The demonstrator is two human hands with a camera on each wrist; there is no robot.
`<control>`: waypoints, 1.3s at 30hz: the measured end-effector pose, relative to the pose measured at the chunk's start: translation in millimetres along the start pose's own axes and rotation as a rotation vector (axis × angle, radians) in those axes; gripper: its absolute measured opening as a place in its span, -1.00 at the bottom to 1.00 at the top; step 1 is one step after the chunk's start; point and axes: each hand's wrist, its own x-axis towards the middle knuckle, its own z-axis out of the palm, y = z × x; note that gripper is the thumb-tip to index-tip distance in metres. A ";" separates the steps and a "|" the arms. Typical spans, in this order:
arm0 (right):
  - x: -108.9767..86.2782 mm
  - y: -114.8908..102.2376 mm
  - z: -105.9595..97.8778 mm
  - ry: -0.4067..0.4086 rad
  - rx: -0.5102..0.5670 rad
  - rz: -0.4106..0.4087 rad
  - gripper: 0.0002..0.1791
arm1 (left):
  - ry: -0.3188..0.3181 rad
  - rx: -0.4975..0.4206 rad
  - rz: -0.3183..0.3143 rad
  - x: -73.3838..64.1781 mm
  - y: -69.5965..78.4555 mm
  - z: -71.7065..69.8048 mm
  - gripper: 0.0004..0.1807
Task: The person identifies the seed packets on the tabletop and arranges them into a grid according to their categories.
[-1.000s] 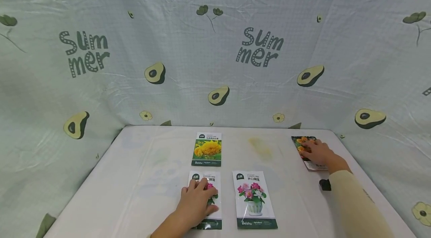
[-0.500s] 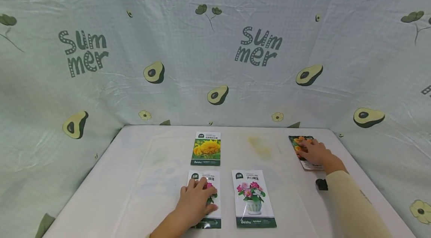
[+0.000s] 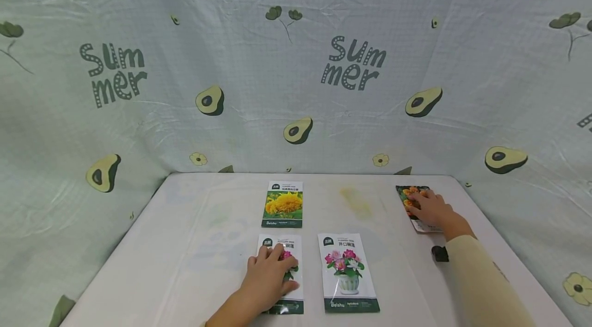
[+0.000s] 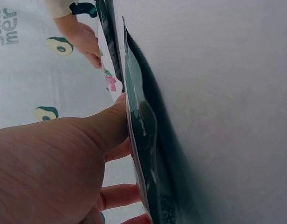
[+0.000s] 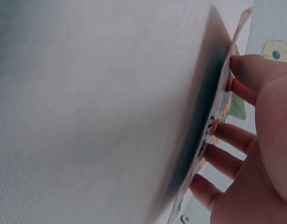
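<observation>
In the head view, my left hand (image 3: 268, 276) rests with spread fingers on a white flower seed packet (image 3: 290, 308) at the front centre, covering much of its pink flower picture. The left wrist view shows thumb and fingertips against the face of this packet (image 4: 140, 116), its edge slightly raised and casting a shadow. At the far right, my right hand (image 3: 437, 211) touches an orange-flower seed packet (image 3: 406, 192) with its fingertips, hiding part of the print. Seen from the right wrist, the thumb and fingers lie spread along that thin packet (image 5: 206, 135).
A second pink-flower seed packet (image 3: 349, 280) lies right of my left hand. Behind is a yellow-flower seed packet (image 3: 283, 206). A small black object (image 3: 440, 254) is at my right sleeve (image 3: 481, 275). The white table (image 3: 185, 265) meets a patterned cloth backdrop (image 3: 259, 70).
The head view has shifted slightly, so the scene sits a little further left. Both hands stay on the same packets.
</observation>
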 end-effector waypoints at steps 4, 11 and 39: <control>0.5 -0.2 0.4 0.012 -0.001 -0.017 -0.34 | -0.001 0.001 0.004 0.0 0.4 -0.8 -0.57; 2.6 -1.4 2.1 0.014 -0.017 -0.010 -0.34 | 0.003 -0.006 0.005 0.1 0.0 -2.4 -0.57; 2.5 -26.7 8.9 0.011 -0.002 0.009 -0.37 | -0.013 -0.015 -0.008 0.0 0.4 -2.0 -0.57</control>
